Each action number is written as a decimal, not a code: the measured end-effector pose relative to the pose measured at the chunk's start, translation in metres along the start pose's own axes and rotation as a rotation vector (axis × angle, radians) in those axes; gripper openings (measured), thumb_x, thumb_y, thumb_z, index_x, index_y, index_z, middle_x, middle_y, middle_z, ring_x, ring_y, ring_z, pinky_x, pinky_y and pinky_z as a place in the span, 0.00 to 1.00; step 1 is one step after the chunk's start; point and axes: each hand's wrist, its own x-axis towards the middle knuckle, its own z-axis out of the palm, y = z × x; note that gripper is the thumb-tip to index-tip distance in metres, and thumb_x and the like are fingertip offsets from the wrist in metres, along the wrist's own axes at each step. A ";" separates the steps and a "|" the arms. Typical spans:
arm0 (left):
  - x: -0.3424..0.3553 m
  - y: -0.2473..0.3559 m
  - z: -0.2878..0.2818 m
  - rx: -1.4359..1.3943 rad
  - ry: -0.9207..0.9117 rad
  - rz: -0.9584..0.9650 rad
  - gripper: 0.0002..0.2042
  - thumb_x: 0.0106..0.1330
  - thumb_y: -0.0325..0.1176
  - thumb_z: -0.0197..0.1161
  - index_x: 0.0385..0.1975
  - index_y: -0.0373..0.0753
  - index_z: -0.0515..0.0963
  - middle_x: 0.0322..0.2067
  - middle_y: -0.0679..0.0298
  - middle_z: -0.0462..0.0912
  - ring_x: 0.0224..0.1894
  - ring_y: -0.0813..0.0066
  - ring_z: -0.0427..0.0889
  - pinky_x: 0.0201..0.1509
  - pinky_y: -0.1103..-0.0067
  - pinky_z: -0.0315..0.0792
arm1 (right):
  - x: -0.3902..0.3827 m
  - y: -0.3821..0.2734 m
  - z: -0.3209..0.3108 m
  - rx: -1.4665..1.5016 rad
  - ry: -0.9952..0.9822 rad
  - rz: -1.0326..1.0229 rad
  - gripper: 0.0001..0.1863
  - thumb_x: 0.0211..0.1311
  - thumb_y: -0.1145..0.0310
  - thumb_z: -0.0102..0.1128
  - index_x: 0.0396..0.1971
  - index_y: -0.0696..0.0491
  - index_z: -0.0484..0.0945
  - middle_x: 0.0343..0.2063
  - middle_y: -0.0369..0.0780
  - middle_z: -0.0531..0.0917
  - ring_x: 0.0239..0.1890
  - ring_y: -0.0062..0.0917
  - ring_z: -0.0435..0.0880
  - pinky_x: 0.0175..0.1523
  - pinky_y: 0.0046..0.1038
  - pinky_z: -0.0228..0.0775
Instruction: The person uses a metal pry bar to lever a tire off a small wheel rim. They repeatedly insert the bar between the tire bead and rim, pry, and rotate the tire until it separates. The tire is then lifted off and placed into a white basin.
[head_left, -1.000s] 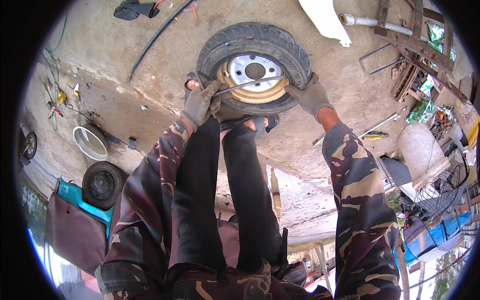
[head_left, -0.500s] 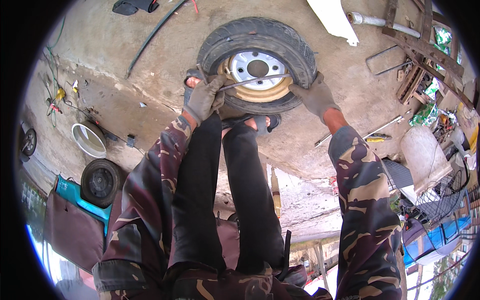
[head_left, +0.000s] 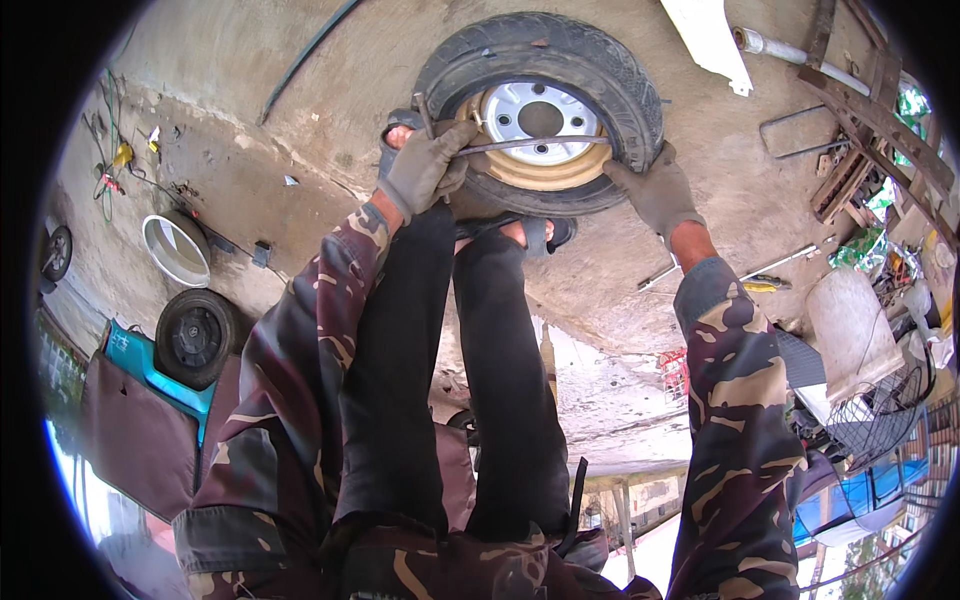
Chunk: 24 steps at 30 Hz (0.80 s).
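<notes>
A black tyre (head_left: 628, 95) lies on the concrete in front of me, around a wheel with a cream rim (head_left: 545, 178) and a silver, holed centre (head_left: 503, 113). My left hand (head_left: 422, 175), in a grey glove, is closed on a long metal tyre lever (head_left: 540, 142). The lever crosses the wheel, its far end at the tyre's right inner edge. Another short metal bar (head_left: 424, 112) stands up beside the left fingers; whether they grip it too I cannot tell. My gloved right hand (head_left: 656, 194) grips the tyre's near right side, thumb on top, with its other fingers mostly hidden.
My sandalled feet (head_left: 400, 135) are against the near side of the tyre. Rods and a yellow-handled tool (head_left: 765, 284) lie to the right, near rusty metal frames (head_left: 880, 130). On the left are a white ring-shaped tub (head_left: 176, 250) and another wheel (head_left: 197, 338). A dark hose (head_left: 305, 60) lies farther off.
The view has shifted slightly, moving the tyre up and right in the picture. My left hand has swung the lever's near end a little away from me. The right hand keeps its grip.
</notes>
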 end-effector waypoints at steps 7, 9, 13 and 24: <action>0.002 -0.003 0.000 0.011 0.030 0.012 0.20 0.82 0.49 0.61 0.46 0.35 0.83 0.16 0.71 0.70 0.14 0.84 0.61 0.17 0.81 0.52 | -0.012 -0.027 0.024 0.107 0.292 0.126 0.57 0.49 0.42 0.82 0.65 0.70 0.65 0.54 0.59 0.85 0.56 0.53 0.87 0.61 0.42 0.80; 0.001 -0.004 -0.002 -0.026 0.008 -0.003 0.19 0.82 0.48 0.61 0.47 0.35 0.83 0.18 0.70 0.73 0.14 0.84 0.61 0.17 0.82 0.53 | -0.014 -0.032 0.034 0.057 0.431 0.132 0.54 0.49 0.45 0.82 0.66 0.68 0.67 0.56 0.58 0.84 0.57 0.52 0.87 0.62 0.43 0.79; 0.001 -0.008 -0.007 -0.081 -0.017 -0.050 0.18 0.83 0.47 0.61 0.48 0.36 0.83 0.21 0.68 0.77 0.15 0.84 0.63 0.17 0.82 0.53 | -0.012 -0.031 0.033 0.147 0.384 0.086 0.51 0.48 0.49 0.80 0.65 0.66 0.68 0.58 0.57 0.82 0.59 0.51 0.86 0.65 0.43 0.78; 0.001 -0.014 -0.011 -0.050 -0.012 -0.011 0.21 0.83 0.49 0.59 0.51 0.33 0.84 0.28 0.64 0.84 0.17 0.85 0.62 0.19 0.83 0.55 | -0.009 -0.027 0.029 0.158 0.380 0.070 0.48 0.46 0.50 0.81 0.61 0.69 0.71 0.50 0.57 0.87 0.52 0.48 0.89 0.59 0.41 0.81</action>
